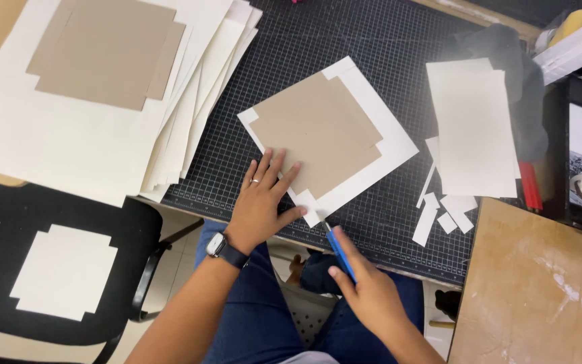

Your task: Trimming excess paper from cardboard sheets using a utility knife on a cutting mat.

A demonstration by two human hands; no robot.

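Nearest us, right hand [372,296] closed round a blue craft knife [340,253], blade at the near corner of the cream sheet [399,145]. Left hand [263,199] spread flat, pressing the brown cardboard panel [314,131] & sheet onto the black cutting mat [372,40] near the counter's front edge. We'd keep fingers behind the blade path, cut w/ light passes. Panel sits tilted, cream border showing on the far and right sides, corners notched.
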